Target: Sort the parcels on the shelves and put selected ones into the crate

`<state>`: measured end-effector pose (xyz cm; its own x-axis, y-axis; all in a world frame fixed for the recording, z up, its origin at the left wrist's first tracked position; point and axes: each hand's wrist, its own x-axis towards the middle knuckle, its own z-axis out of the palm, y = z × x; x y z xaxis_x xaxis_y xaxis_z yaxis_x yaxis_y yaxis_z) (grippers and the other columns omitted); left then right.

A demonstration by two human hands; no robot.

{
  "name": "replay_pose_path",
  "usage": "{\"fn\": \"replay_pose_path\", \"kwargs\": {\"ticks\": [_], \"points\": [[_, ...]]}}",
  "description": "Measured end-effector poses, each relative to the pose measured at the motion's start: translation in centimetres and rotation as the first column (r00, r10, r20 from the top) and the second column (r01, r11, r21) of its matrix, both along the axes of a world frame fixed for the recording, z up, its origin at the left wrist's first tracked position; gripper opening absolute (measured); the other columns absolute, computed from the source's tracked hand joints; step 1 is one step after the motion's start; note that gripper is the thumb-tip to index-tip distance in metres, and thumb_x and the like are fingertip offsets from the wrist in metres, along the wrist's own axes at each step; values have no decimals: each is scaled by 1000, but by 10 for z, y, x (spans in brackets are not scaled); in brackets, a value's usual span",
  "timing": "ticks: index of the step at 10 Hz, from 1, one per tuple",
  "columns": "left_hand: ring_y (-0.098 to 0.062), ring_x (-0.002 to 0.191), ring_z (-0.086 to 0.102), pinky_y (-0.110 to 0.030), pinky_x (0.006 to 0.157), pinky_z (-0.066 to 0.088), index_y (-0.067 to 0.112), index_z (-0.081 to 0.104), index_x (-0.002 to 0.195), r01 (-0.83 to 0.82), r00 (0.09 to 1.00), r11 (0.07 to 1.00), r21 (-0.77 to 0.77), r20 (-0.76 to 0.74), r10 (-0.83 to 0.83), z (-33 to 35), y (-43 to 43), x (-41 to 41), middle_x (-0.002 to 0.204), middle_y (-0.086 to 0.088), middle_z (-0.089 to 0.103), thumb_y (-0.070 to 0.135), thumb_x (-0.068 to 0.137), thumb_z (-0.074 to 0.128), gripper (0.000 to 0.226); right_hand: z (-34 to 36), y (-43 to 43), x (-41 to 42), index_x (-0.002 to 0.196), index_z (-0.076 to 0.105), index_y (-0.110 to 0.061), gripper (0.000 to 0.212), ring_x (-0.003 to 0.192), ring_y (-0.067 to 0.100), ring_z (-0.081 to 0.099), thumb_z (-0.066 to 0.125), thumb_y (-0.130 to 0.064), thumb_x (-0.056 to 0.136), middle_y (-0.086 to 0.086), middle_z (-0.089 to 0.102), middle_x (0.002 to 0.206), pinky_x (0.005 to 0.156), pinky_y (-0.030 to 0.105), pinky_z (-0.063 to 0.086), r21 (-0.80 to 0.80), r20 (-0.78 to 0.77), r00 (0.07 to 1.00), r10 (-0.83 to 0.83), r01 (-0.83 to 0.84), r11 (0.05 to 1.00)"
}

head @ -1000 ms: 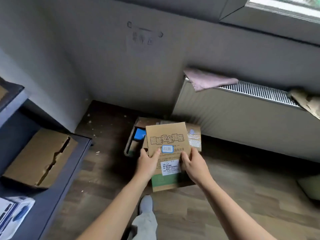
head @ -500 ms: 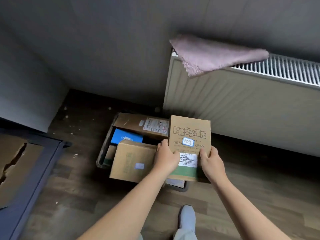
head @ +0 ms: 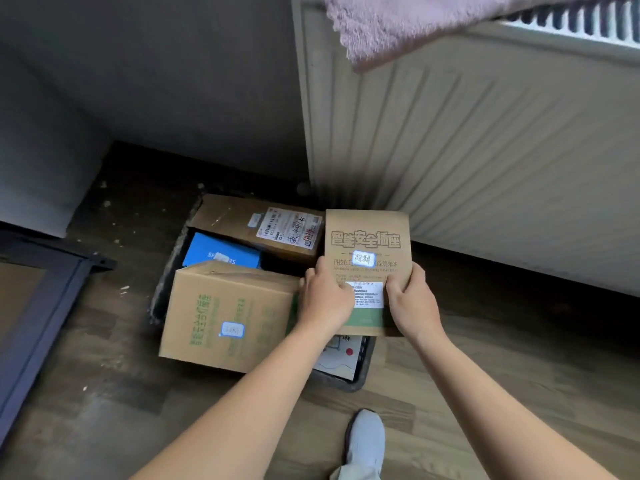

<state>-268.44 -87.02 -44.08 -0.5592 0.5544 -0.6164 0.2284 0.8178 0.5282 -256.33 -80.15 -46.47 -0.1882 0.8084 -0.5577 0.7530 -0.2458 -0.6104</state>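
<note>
Both hands grasp one flat brown parcel by its lower edges. The left hand curls round the left side with the thumb on the printed face. The right hand clasps the right side the same way. The parcel is held upright above the right end of the dark crate, which sits on the wooden floor. Its face carries large printed characters, a small blue-edged sticker, a white label and a green band along the bottom.

Three more parcels lie in the crate. A big carton with green print fills the near left part, tilted, with its near edge over the crate's rim. A blue box lies just behind it, and a brown carton with a shipping label lies along the far side. Under the held parcel a white surface with a red dot shows in the crate; it may be another parcel, but too little of it is seen to tell.

A ribbed radiator stands on the far right, with a pink cloth draped over its top. A dark shelf frame juts in at the left. A grey shoe stands on the floor near the crate.
</note>
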Motion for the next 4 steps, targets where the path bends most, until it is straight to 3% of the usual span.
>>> {"fn": "replay_pose_path", "kwargs": {"ticks": [1, 2, 3, 4], "points": [[-29, 129, 35, -37, 104, 33, 16, 35, 137, -31, 999, 999, -11, -7, 31, -1, -4, 0, 133, -12, 41, 13, 89, 50, 50, -1, -1, -3, 137, 41, -19, 40, 112, 25, 55, 43, -31, 98, 3, 59, 124, 79, 30, 36, -15, -12, 999, 49, -49, 999], [-30, 131, 31, -37, 105, 31, 14, 28, 141, -21, 999, 1000, -20, -46, 21, -1, -6, 2, 135, -12, 37, 14, 88, 52, 59, 0, 0, -6, 145, 32, -15, 55, 121, 28, 51, 47, -32, 95, 9, 54, 134, 88, 35, 42, 12, 10, 998, 62, -62, 998], [-28, 131, 28, -36, 105, 32, 15, 22, 147, -10, 996, 1000, -18, -85, 9, 8, -6, 3, 139, -10, 34, 15, 89, 54, 66, 13, 0, -7, 150, 26, -12, 66, 131, 31, 44, 49, -35, 93, 11, 43, 144, 100, 47, 44, 98, 88, 994, 71, -79, 992], [-27, 129, 29, -36, 105, 32, 15, 27, 144, -30, 993, 999, 27, -117, 32, 19, 0, -3, 139, -10, 35, 15, 89, 53, 60, 29, 2, -11, 146, 33, -16, 56, 132, 29, 41, 47, -32, 95, 8, 41, 143, 100, 43, 42, 182, 88, 990, 114, -128, 975]]}}
